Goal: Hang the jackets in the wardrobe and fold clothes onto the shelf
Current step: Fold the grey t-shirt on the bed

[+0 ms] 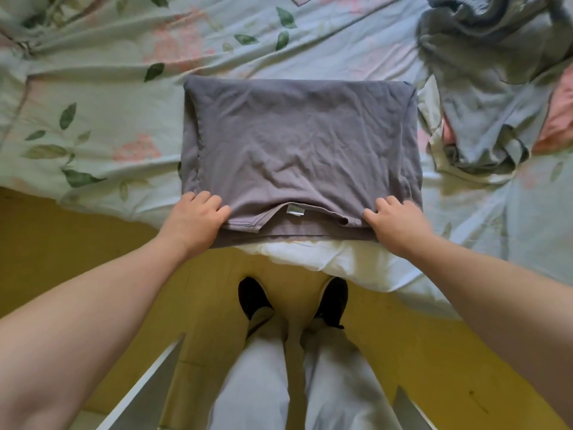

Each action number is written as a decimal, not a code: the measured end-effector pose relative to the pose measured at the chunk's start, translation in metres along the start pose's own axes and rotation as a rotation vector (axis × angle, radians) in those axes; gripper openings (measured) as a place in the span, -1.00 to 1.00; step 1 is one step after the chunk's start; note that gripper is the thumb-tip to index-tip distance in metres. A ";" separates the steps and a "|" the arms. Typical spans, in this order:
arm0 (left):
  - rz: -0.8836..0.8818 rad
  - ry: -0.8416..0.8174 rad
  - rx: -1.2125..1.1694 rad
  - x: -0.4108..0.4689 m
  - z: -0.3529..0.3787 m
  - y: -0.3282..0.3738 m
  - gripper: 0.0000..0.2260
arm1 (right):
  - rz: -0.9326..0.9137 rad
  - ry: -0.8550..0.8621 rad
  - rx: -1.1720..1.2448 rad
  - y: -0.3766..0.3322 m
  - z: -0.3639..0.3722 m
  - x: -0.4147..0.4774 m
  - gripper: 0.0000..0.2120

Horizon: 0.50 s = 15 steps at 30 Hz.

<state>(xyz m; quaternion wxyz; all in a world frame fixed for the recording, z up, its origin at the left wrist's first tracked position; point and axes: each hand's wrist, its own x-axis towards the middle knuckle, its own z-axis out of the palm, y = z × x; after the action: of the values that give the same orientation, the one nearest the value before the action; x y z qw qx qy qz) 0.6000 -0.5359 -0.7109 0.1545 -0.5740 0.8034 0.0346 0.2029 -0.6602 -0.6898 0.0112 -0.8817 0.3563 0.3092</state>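
- The bed [93, 88], under a floral sheet, fills the upper half of the view and serves as the folding surface. It is wide and flat, and its near edge is close to the person.
- The yellow floor [62, 243] lies below it. The person stands close against the bed edge, so both arms reach the work without stretching.
- The shirt [300, 144], grey, lies in the middle of the bed as a neat rectangle. It is already folded into layers, and its near edge sits just over the white sheet [325, 259] that hangs off the bed. Being this near the edge should make it easy to lift off.
- A pile [483, 88] of crumpled grey-blue clothes lies to the right, apart from the shirt. It is likely waiting its turn and is set aside so the folded piece stays tidy.
- The left hand [198, 217] grips the shirt's near-left corner, with the fingers curled over the stacked layers and the thumb hidden.
- The right hand [393, 223] grips the near-right corner in the same way. Holding both corners at once probably keeps the layers together for a final fold or a lift.
- A small white label [294, 210] shows between the hands, where the top layer gapes slightly.
- No wardrobe or shelf is in view, so the shirt has yet to be carried there.
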 end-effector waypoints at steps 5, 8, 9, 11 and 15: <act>-0.119 -0.096 -0.011 -0.003 -0.002 0.018 -0.78 | 0.033 -0.014 -0.078 -0.008 0.005 -0.003 -0.81; -0.108 -0.031 -0.020 0.001 -0.007 0.030 -0.77 | 0.027 0.093 -0.039 -0.015 0.008 -0.003 -0.77; -0.080 -0.006 -0.032 0.004 -0.007 0.035 -0.79 | -0.003 0.144 -0.007 -0.019 0.009 -0.003 -0.75; -0.008 0.036 -0.067 0.009 -0.007 0.044 -0.79 | -0.089 0.239 0.061 -0.027 0.009 -0.001 -0.70; 0.124 0.048 -0.060 0.014 -0.007 0.058 -0.72 | -0.186 0.298 0.093 -0.039 0.015 0.000 -0.64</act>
<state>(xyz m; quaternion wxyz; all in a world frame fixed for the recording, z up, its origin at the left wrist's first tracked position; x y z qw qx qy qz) 0.5403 -0.5309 -0.7153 0.1156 -0.5283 0.8394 0.0546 0.2199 -0.6275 -0.7097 0.0275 -0.9453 0.2850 0.1561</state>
